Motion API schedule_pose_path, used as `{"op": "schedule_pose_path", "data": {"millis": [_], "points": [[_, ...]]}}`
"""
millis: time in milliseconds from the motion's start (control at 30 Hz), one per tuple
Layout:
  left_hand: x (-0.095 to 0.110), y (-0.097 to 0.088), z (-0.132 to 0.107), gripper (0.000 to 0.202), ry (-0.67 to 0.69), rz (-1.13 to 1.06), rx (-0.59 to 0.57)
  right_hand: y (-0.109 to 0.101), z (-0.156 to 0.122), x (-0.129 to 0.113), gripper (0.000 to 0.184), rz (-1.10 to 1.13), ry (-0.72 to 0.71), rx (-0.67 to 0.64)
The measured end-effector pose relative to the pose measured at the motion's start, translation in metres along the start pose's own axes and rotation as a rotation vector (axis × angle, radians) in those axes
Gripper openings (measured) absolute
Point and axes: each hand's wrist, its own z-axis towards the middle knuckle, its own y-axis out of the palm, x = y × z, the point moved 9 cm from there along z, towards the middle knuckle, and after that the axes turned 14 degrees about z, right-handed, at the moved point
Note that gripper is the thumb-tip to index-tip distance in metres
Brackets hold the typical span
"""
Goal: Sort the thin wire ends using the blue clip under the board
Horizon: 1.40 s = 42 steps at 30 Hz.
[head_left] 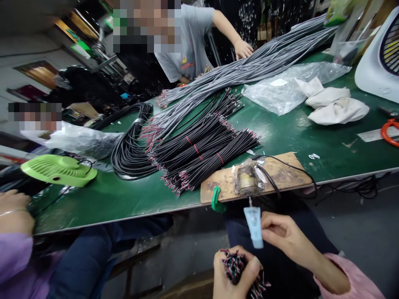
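Near edge: brown wooden board point(280, 174) with taped metal block point(248, 180) and green clamp point(215, 199) blocks the way | centre: black tied wire bundles point(202, 151) and grey cable run point(249, 68) crowd it | open lane: bare green mat point(330, 145) right of the board | left: lime-green fan point(57, 170) sits on the edge

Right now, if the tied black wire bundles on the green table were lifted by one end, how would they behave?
The black wire bundles would probably sag: thin strands, bound only by red ties mid-length. Loose ends would likely splay. Unlikely to roll, lying flat on the table.
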Motion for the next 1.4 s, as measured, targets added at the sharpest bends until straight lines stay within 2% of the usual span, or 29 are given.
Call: {"op": "schedule_pose_path", "data": {"millis": [100, 200, 333, 400, 500, 633, 733, 833, 1033, 1400], "points": [[-0.021, 0.003, -0.010, 0.032, -0.120, -0.039, 0.062, 0.019, -0.008, -0.022, 0.021, -0.172, -0.126, -0.087], [-0.020, 0.000, -0.012, 0.035, -0.106, 0.024, 0.158, 0.030, -0.012, -0.034, 0.016, -0.268, -0.207, -0.111], [-0.007, 0.000, -0.006, 0.029, 0.004, 0.066, 0.140, 0.026, -0.016, -0.036, 0.019, -0.357, -0.231, -0.044], [-0.014, -0.004, -0.006, 0.029, -0.027, 0.037, 0.159, 0.023, -0.018, -0.033, 0.021, -0.365, -0.228, -0.038], [-0.037, -0.010, -0.013, 0.031, -0.151, -0.055, 0.209, 0.017, -0.021, -0.030, 0.024, -0.307, -0.221, -0.042], [-0.047, -0.002, -0.016, 0.032, -0.159, -0.144, 0.136, 0.011, -0.021, -0.023, 0.023, -0.160, -0.140, -0.060], [-0.047, 0.003, -0.014, 0.033, -0.171, -0.156, 0.080, 0.016, -0.021, -0.020, 0.026, -0.092, -0.109, -0.145], [-0.047, 0.003, -0.014, 0.033, -0.199, -0.192, 0.086, 0.021, -0.022, -0.019, 0.026, -0.068, -0.125, -0.188], [-0.045, 0.005, -0.015, 0.032, -0.188, -0.170, 0.078, 0.021, -0.022, -0.016, 0.016, -0.067, -0.134, -0.182], [-0.041, 0.006, -0.012, 0.034, -0.142, -0.152, 0.053, 0.015, -0.025, -0.025, 0.013, -0.118, -0.234, -0.119]]}}
